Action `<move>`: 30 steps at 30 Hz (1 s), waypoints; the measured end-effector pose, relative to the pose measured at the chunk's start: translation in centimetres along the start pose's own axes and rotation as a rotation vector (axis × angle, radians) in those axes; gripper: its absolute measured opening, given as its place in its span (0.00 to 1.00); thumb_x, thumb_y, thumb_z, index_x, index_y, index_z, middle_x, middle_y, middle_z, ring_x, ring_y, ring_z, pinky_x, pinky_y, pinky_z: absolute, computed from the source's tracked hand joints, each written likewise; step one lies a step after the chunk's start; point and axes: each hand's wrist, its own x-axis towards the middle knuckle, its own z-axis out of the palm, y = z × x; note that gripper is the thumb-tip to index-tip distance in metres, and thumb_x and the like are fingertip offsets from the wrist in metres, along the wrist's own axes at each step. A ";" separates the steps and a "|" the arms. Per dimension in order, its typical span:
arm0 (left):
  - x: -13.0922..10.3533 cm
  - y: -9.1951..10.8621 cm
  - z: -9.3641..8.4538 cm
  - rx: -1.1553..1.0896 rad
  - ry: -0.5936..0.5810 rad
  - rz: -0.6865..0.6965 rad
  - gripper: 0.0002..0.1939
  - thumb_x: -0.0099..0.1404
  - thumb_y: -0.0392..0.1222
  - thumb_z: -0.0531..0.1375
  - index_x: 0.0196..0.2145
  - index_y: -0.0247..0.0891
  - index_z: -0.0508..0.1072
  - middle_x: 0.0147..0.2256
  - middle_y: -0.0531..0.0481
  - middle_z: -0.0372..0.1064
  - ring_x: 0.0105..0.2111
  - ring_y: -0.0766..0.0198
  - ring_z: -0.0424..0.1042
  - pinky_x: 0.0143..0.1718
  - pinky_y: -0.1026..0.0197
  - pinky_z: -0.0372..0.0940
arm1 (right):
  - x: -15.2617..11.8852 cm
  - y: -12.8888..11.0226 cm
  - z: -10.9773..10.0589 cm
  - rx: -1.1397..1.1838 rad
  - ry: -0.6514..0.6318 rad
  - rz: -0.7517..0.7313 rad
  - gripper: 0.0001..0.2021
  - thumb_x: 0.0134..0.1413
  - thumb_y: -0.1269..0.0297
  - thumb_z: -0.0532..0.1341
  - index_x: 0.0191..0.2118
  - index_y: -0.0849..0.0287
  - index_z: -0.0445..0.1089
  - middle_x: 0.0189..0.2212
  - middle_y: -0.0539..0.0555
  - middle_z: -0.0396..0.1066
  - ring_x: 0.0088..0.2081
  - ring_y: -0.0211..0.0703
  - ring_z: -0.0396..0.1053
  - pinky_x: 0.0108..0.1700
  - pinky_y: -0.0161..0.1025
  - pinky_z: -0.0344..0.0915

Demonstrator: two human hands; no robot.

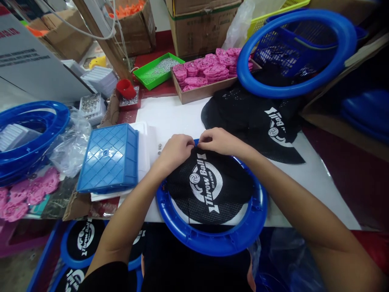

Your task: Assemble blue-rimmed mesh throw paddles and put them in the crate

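A blue plastic ring (212, 242) lies at the table's front edge, partly overhanging it. Across it rests a round black mesh fabric (231, 178) printed "Throw Ball" in white; a gap shows between fabric and ring along the near side. My left hand (178, 149) and my right hand (217, 140) meet at the ring's far rim, both pinching the fabric's edge there. Their fingertips almost touch. More black mesh discs (258, 121) lie flat to the right of my right hand. Two small metal pieces (159, 149) sit just left of my left hand.
An upturned blue plastic bin (106, 156) stands at left. Behind are a box of pink pieces (209, 71), a green tray (158, 71) and a red cup (126, 89). Another blue ring (296, 91) leans at back right; more rings (33, 109) lie left. Finished-looking discs (83, 239) sit below.
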 end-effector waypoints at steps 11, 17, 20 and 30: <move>-1.5 2.4 -0.5 0.423 0.042 0.061 0.14 0.75 0.34 0.51 0.47 0.34 0.77 0.47 0.38 0.75 0.45 0.52 0.75 0.42 0.55 0.68 | -2.5 1.2 -0.5 -0.152 0.134 -0.208 0.05 0.61 0.67 0.62 0.40 0.58 0.75 0.38 0.55 0.75 0.40 0.46 0.71 0.46 0.41 0.65; -7.0 6.8 -0.6 0.447 -0.473 0.469 0.08 0.73 0.43 0.60 0.46 0.37 0.75 0.44 0.43 0.74 0.41 0.52 0.76 0.34 0.55 0.66 | -5.9 2.3 -2.8 -0.315 0.022 -0.140 0.11 0.60 0.63 0.66 0.48 0.57 0.73 0.46 0.58 0.73 0.49 0.53 0.71 0.49 0.44 0.66; -8.3 7.5 0.9 0.458 -0.690 0.539 0.13 0.70 0.45 0.66 0.48 0.36 0.75 0.47 0.42 0.74 0.43 0.51 0.76 0.37 0.54 0.69 | -5.5 2.7 -2.6 -0.378 0.021 -0.054 0.06 0.64 0.65 0.63 0.45 0.56 0.73 0.42 0.56 0.75 0.43 0.50 0.72 0.42 0.42 0.63; -4.8 4.6 1.5 0.443 -0.511 0.511 0.09 0.73 0.42 0.62 0.47 0.35 0.75 0.52 0.41 0.72 0.48 0.52 0.75 0.45 0.54 0.71 | -3.0 4.8 -2.2 -0.422 0.319 0.070 0.08 0.67 0.66 0.58 0.43 0.59 0.75 0.42 0.60 0.75 0.42 0.53 0.71 0.40 0.45 0.63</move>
